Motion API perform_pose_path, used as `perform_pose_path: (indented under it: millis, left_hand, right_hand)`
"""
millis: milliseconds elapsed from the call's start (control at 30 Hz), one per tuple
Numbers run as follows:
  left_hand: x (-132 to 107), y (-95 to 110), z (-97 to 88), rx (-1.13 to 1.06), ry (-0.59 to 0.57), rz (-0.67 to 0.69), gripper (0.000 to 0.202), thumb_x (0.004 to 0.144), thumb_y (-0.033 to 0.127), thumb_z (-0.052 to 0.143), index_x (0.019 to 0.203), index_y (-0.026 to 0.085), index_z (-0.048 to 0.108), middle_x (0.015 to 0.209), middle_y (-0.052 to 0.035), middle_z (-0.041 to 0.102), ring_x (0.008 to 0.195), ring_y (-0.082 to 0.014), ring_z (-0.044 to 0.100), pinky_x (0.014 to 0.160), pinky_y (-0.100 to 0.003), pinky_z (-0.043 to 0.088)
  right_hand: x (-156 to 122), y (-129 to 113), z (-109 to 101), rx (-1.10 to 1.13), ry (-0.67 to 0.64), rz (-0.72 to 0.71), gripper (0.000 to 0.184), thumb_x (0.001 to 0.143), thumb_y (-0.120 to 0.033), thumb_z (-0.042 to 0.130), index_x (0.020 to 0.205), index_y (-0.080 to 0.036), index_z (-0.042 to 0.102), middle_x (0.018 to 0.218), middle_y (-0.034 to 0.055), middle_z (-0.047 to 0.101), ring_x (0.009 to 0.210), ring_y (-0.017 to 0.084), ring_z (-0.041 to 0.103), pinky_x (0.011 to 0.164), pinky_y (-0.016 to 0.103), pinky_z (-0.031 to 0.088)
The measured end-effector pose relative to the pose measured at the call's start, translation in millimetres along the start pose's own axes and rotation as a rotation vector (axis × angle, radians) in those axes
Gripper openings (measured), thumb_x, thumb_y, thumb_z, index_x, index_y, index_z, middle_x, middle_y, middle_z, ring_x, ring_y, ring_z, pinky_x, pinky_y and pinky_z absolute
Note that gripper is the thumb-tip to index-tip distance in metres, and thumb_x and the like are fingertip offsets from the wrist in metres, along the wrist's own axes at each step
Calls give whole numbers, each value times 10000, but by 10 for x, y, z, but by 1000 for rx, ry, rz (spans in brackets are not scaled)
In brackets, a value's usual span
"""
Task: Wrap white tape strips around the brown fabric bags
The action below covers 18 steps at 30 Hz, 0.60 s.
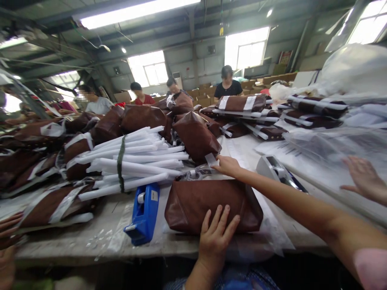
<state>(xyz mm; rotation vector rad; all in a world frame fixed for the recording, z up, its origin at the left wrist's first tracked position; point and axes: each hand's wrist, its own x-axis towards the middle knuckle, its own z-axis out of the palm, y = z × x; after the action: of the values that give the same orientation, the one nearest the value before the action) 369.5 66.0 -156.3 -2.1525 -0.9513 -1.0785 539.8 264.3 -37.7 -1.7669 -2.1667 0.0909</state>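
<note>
A brown leather-look bag (208,201) lies on its side at the table's front. My left hand (216,231) rests flat on its front face, fingers spread. Beyond this bag my right hand (226,166) reaches in from the right. Its fingertips pinch a short piece of clear tape (211,160), close to the lower corner of another brown bag (196,139). Between the two bags lies a coiled clear plastic-wrapped strap or cord (193,174), whose kind is hard to make out. A blue tape dispenser (146,213) stands left of the front bag.
White paper-wrapped rolls (139,159), tied with a green band (121,163), lie behind the blue dispenser. A grey tape dispenser (276,171) is at right. Brown bags pile up at left and back. A co-worker's hand (363,179) is over plastic sheets (329,149); another's hands (10,225) show at left.
</note>
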Motion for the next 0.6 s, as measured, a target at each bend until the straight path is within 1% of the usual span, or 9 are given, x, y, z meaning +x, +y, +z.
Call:
perform_pose_path:
  millis: [67, 133, 200, 267, 367, 433, 533, 600]
  left_hand:
    - [-1, -4, -15, -3, -15, 4, 398, 1057, 278, 386, 1411, 349, 555, 1512, 12, 485, 1408, -180, 448, 1275, -418, 153]
    - [6, -18, -41, -8, -40, 17, 406, 1059, 267, 374, 1417, 344, 551, 1515, 9, 479, 1412, -182, 443, 1275, -419, 148]
    - [26, -47, -64, -14, -70, 30, 416, 1062, 258, 358, 1426, 339, 543, 1524, 5, 468, 1416, -184, 438, 1274, -419, 146]
    - [61, -88, -69, -15, -102, 35, 427, 1064, 252, 345, 1444, 333, 522, 1536, -1, 452, 1421, -187, 431, 1273, -421, 149]
    - [121, -153, -37, -10, -147, 38, 443, 1066, 254, 325, 1473, 325, 486, 1554, -9, 426, 1426, -194, 424, 1271, -426, 153]
    - [155, -185, -4, -8, -169, 38, 452, 1065, 246, 318, 1484, 321, 470, 1561, -11, 414, 1428, -197, 421, 1270, -429, 151]
    - [182, -206, 28, -11, -207, 40, 470, 1057, 213, 330, 1502, 314, 444, 1575, -9, 388, 1444, -200, 397, 1269, -431, 145]
    - [188, -208, 28, -14, -228, 42, 487, 1046, 189, 356, 1511, 312, 428, 1581, -9, 375, 1453, -205, 381, 1267, -436, 151]
  right_hand:
    - [86, 61, 20, 69, -18, -19, 341, 874, -462, 675, 1024, -158, 715, 898, 101, 750, 896, 276, 689, 745, 317, 479]
    - [119, 162, 27, 159, -9, -44, 236, 878, -400, 667, 899, -179, 748, 877, 62, 753, 875, 237, 690, 761, 289, 480]
    - [92, 285, 11, 254, 51, -55, 226, 891, -376, 646, 872, -183, 762, 954, 57, 758, 941, 225, 687, 832, 282, 486]
    - [13, 409, -38, 348, 129, -48, 278, 910, -405, 620, 910, -170, 769, 1023, 75, 756, 987, 229, 686, 882, 296, 497]
    - [-167, 546, -164, 477, 211, -25, 434, 950, -520, 541, 979, -152, 768, 1000, 90, 765, 930, 221, 709, 851, 314, 544]
    - [-322, 584, -257, 575, 245, -30, 507, 943, -598, 522, 1008, -159, 769, 992, 84, 771, 914, 217, 719, 845, 327, 567]
    - [-623, 555, -372, 739, 273, -87, 468, 870, -619, 642, 966, -185, 789, 961, 64, 778, 909, 240, 726, 865, 370, 582]
    - [-867, 491, -431, 767, 296, -126, 412, 842, -591, 696, 927, -203, 801, 920, 45, 780, 890, 259, 730, 861, 400, 592]
